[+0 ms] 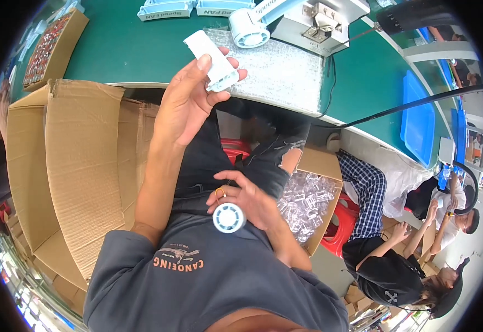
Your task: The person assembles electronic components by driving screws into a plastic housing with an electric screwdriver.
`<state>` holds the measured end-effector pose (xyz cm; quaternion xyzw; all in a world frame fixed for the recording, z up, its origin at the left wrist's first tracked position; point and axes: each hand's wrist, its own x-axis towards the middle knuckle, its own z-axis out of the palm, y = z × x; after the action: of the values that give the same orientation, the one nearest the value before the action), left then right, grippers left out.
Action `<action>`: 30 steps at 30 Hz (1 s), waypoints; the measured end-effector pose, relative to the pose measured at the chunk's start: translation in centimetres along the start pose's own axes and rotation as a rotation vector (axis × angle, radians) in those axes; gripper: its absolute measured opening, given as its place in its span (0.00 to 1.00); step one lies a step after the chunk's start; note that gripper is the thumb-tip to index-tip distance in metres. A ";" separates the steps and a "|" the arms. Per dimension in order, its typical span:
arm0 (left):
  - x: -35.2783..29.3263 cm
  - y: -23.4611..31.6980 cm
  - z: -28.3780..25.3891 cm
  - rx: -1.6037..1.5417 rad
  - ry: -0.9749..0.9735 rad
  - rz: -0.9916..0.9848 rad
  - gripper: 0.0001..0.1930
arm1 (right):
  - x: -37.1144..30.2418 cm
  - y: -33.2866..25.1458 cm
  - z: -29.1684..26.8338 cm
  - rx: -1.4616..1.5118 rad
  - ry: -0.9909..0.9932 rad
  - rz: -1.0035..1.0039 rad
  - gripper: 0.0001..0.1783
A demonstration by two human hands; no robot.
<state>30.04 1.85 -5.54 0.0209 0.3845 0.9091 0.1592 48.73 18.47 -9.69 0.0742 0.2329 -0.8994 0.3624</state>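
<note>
Raised near the table edge, my left hand (189,102) is closed around a pale, flat, oblong plastic piece, like a handle casing (211,61). The thumb lies across its face and the fingertips show on its far side. Lower, in front of my shirt, my right hand (247,202) has a small round white-and-blue fan head (228,218) against its fingers, slotted face up. Its upper fingers are loosely bent, one wearing a ring; the exact grip on the fan head is partly hidden. A light-blue handheld fan (251,34) rests on the table beyond my left hand.
A metal fixture box (321,27) stands on the green table (142,61) beside bubble wrap (285,74). Open cardboard boxes flank me: a large one (81,166) at left, another with clear plastic parts (307,202) at right. Co-workers (396,265) sit at right, near a blue tray (418,119).
</note>
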 end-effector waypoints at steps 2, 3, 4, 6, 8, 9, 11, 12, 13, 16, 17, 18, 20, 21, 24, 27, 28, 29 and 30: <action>0.3 -0.5 -0.2 -0.013 0.002 0.003 0.26 | -0.8 0.4 -0.9 -0.283 -0.147 0.066 0.43; 0.3 -0.8 -0.5 -0.013 0.006 0.012 0.27 | -0.8 0.3 -0.8 -0.543 -0.194 0.104 0.47; 0.4 -1.0 -0.7 -0.012 0.009 0.021 0.29 | -0.7 0.2 -0.6 -0.773 -0.225 0.134 0.49; 0.2 -1.2 -0.5 0.004 0.039 0.022 0.28 | -0.1 -0.4 0.2 -1.001 -0.255 0.164 0.51; 0.2 -1.3 -0.1 0.023 0.072 0.025 0.27 | 0.4 -1.0 0.8 -0.995 -0.199 0.150 0.50; 0.2 -1.3 0.2 0.030 0.094 0.031 0.26 | 0.5 -0.6 0.4 -0.992 -0.199 0.147 0.50; 0.0 -1.3 0.5 0.041 0.116 0.034 0.26 | 0.4 0.5 -0.9 -0.503 -0.055 0.220 0.48; -0.2 -1.3 0.6 0.083 0.131 0.034 0.25 | 0.0 0.3 -1.0 -0.346 0.007 0.266 0.41; -0.2 -1.3 0.7 0.124 0.144 0.033 0.24 | -0.2 0.7 -1.3 -0.345 0.005 0.265 0.41; -0.2 -1.7 0.1 0.169 0.116 0.082 0.20 | -1.3 2.0 -1.7 -0.494 -0.152 -0.100 0.26; -0.2 -1.7 0.1 0.169 0.112 0.075 0.20 | -1.7 2.3 -1.7 -0.491 -0.146 -0.104 0.26; -0.3 -1.5 0.3 0.162 0.072 0.065 0.19 | -2.1 2.5 -1.9 -0.546 -0.061 -0.052 0.25; -0.3 -1.4 1.0 0.151 0.025 0.048 0.19 | -2.6 2.9 -3.0 -0.659 0.000 -0.035 0.21; -0.3 -1.3 1.7 0.235 0.018 0.054 0.19 | -2.6 3.0 -3.2 -0.656 0.005 -0.035 0.21; -0.6 -2.1 2.3 0.325 -0.017 0.034 0.19 | -2.2 2.2 -1.2 -0.517 -0.017 -0.148 0.17; -0.8 -2.6 2.9 0.350 -0.067 -0.006 0.20 | -1.6 2.4 -0.9 -0.679 -0.103 -0.110 0.17; -1.0 -2.7 2.9 0.368 -0.070 -0.002 0.20 | -1.4 2.1 -0.7 -0.610 -0.128 -0.101 0.16; -1.2 -2.8 2.9 0.386 -0.073 0.000 0.21 | -1.2 1.8 -0.5 -0.601 -0.120 -0.102 0.16; -1.4 -2.9 2.8 0.387 -0.072 -0.011 0.21 | -0.9 1.5 -0.1 -0.631 -0.181 -0.134 0.16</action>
<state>32.57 5.28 -5.52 0.0816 0.5463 0.8159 0.1709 50.35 18.12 -10.05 -0.1374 0.4710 -0.8077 0.3270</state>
